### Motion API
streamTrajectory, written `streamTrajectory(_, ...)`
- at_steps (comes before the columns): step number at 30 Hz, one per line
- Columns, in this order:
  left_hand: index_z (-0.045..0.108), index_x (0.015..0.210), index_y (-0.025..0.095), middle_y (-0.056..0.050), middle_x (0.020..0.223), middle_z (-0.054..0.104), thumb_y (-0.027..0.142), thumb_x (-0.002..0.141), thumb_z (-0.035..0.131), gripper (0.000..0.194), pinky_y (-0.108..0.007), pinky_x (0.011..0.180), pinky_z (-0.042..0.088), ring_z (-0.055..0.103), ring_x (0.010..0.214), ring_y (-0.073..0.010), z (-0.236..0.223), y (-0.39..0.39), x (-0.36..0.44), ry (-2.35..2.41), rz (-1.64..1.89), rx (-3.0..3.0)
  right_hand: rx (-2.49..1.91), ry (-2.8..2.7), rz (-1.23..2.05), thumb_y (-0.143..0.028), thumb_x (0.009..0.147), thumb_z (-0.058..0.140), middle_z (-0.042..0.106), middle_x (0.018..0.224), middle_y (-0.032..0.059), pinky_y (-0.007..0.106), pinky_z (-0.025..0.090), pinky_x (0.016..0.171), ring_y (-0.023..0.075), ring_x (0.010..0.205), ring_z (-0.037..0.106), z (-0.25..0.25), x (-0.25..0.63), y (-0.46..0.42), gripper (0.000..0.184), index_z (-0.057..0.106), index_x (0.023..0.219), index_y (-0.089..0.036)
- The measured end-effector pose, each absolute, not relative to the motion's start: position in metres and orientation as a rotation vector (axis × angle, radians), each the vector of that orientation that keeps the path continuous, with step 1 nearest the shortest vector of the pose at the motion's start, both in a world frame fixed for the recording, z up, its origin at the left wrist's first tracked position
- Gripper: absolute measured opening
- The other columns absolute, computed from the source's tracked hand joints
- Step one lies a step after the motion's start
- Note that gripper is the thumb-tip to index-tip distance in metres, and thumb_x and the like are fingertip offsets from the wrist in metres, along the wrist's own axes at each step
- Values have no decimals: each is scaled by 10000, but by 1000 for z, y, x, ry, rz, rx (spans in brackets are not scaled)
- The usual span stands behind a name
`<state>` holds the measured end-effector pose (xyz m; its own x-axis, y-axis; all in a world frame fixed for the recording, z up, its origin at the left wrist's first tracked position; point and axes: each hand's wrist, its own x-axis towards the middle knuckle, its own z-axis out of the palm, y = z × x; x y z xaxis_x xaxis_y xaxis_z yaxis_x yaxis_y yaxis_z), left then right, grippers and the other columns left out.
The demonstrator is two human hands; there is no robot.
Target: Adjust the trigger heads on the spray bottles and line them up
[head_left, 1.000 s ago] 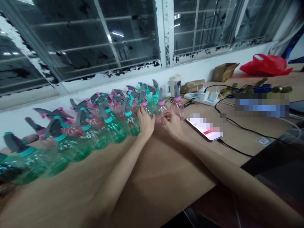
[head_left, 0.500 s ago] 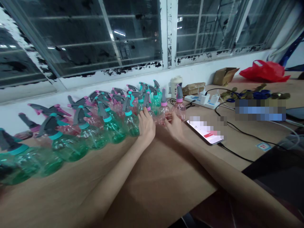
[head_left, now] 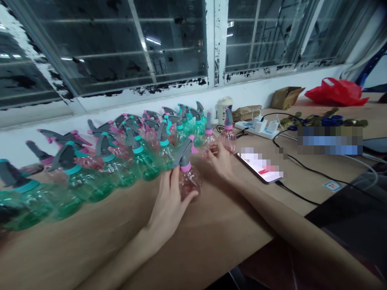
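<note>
My left hand (head_left: 169,203) is wrapped round a pink spray bottle (head_left: 189,177) with a grey trigger head, held a little in front of the row. My right hand (head_left: 220,160) reaches to two pink spray bottles (head_left: 227,137) standing at the right end of the row, its fingers touching the nearer one (head_left: 208,141); whether it grips it I cannot make out. Several green and pink spray bottles (head_left: 121,161) stand in rows along the wall on the brown table (head_left: 196,237).
A phone (head_left: 261,164) on a black cable lies right of my right hand. Behind it are a white power strip (head_left: 258,125), a white cup (head_left: 222,108), a cardboard box (head_left: 286,96) and a red bag (head_left: 335,90). Windows run above the wall.
My left hand has pulled one pink spray bottle out of the row toward me. My right hand has stayed by the pink bottles at the row's right end.
</note>
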<state>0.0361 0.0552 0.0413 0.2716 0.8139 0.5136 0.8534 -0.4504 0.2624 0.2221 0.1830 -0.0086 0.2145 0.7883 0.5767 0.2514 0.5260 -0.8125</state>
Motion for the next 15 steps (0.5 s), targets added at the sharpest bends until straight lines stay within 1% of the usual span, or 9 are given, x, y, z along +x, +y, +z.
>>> streamTrajectory(2,224,1360,256,-115,1237,426,444,824,562,661,-473,959,430,463,1168,-311,39,34,24,-1701,-922,-2447,-1007,-1357,479,-328,806,548,619,854,69,319,512,649,171,710,610,-8,221,182,187,492,918,-188)
streamTrajectory(5,310,1293,291,-98,1188,466,509,766,600,640,-463,843,506,550,1061,-312,36,7,9,-1849,-913,-2401,-1026,-1378,475,-321,802,547,623,849,64,311,504,647,165,693,606,-9,219,179,181,494,912,-188)
streamTrajectory(7,334,1267,296,-99,1216,459,527,746,606,632,-473,826,513,556,1063,-322,36,-5,4,-1911,-903,-2374,-1033,-1403,465,-326,803,545,623,828,55,312,499,657,169,705,607,-11,218,178,180,498,909,-189)
streamTrajectory(9,322,1278,282,-107,1252,446,530,732,613,667,-501,859,494,532,1110,-341,40,-12,1,-1971,-876,-2375,-1034,-1426,452,-334,806,542,620,813,48,313,493,661,171,712,605,-13,216,177,183,503,907,-187)
streamTrajectory(12,261,1346,264,-123,1311,424,527,702,640,792,-558,937,427,442,1210,-378,49,-14,1,-2005,-860,-2415,-1040,-1450,455,-336,807,541,618,827,48,313,486,660,168,707,599,-17,214,176,185,506,907,-184)
streamTrajectory(13,230,1372,267,-125,1336,412,515,698,647,830,-567,961,402,414,1236,-379,53,-12,2,-1976,-887,-2443,-1043,-1462,462,-337,808,539,617,832,50,314,484,659,168,706,598,-19,213,175,187,506,909,-184)
streamTrajectory(15,180,1406,285,-112,1397,367,461,719,642,846,-556,1009,359,365,1281,-358,61,-6,4,-1891,-960,-2528,-1045,-1486,477,-343,812,538,620,833,54,315,481,658,170,704,597,-21,211,174,190,506,912,-184)
